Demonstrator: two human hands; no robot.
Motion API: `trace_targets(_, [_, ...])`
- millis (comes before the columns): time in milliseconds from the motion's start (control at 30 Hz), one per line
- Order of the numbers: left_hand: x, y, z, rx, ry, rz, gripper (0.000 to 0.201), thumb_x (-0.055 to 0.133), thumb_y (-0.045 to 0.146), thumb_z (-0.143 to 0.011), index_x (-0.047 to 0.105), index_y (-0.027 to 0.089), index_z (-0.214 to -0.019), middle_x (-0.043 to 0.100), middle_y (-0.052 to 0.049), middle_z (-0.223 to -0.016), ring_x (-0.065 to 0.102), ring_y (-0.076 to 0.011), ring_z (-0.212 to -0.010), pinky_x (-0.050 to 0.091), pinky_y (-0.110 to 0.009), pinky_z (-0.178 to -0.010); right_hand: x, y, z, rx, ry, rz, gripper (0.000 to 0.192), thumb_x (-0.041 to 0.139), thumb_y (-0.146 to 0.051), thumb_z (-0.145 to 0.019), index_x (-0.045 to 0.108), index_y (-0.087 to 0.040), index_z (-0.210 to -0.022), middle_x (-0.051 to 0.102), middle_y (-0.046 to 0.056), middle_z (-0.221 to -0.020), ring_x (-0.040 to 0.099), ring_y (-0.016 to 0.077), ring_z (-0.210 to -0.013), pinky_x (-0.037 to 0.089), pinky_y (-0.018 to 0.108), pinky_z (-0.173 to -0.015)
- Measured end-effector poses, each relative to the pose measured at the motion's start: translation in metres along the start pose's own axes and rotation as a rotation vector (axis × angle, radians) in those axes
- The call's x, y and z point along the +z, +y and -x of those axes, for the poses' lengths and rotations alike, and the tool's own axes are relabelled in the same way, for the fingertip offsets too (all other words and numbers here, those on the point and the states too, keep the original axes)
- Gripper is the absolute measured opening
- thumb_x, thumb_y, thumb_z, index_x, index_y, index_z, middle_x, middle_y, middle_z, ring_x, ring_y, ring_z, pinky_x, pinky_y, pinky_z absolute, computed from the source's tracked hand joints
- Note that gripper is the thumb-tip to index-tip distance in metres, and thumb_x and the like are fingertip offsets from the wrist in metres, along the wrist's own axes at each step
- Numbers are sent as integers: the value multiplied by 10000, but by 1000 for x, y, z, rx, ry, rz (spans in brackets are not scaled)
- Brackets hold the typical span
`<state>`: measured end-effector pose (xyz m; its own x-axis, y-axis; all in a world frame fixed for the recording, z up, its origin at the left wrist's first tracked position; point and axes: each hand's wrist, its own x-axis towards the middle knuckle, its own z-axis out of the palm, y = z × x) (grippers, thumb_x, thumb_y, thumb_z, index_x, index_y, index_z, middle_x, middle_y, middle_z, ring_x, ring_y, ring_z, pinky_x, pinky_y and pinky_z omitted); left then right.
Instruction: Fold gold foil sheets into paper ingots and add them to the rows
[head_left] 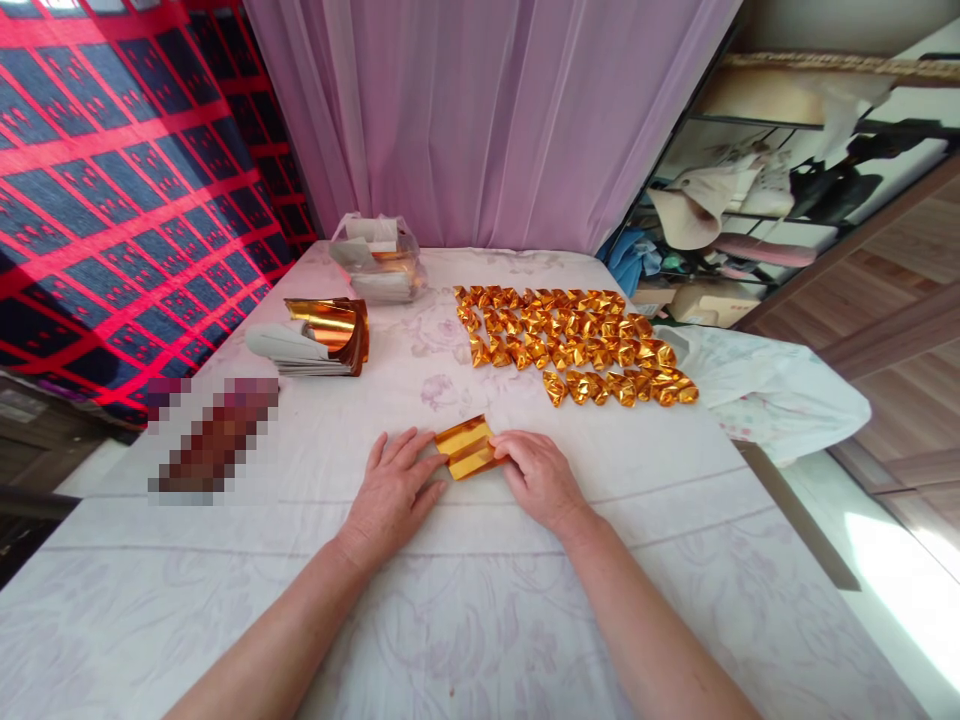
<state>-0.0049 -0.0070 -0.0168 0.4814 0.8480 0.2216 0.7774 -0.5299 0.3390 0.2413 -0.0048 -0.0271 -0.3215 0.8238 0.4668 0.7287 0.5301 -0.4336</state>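
gold foil (469,448) lies creased on a table (465,620), left grip (390,495) spread against it, right grip (541,478) pinching its edge.

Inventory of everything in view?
Clothed table: 1, white floral, foreground
Creased rectangular foil sheet: 1, gold, centre
Folded foil pieces: many, gold, rear right
Curled foil stack: 1, gold/grey, rear left
Filled plastic bag: 1, clear, behind stack
Draped curtain: 1, purple, back
Checked fabric: 1, red/navy, left
Loaded shelf rack: 1, dark, right
Crumpled sheeting: 1, whitish, right
Wooden panels: several, brown, right edge
Pixelated patch: 1, reddish, left
Left hand, right hand: 2, bare, at foil sheet's edges
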Motion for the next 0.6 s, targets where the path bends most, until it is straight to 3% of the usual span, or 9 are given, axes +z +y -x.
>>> trace_targets(200, [0, -1, 0, -4, 11, 15, 334, 600, 256, -879, 646, 272, -1210, 574, -89, -1396, 462, -326, -1340, 272, -637, -1122, -1, -3, 0, 1, 42, -1, 194, 523, -97, -855, 625, -221, -964, 741, 49, -966, 682, 205, -914, 518, 361, -857])
trace_targets(600, [-1, -5, 1, 15, 164, 126, 176, 534, 301, -946, 695, 258, -1004, 619, -84, -1342, 508, -295, -1310, 315, -602, -1106, -2, -12, 2, 99, 123, -60, 122, 519, -204, -883, 616, -224, -954, 745, 37, -879, 699, 191, -813, 536, 300, -767])
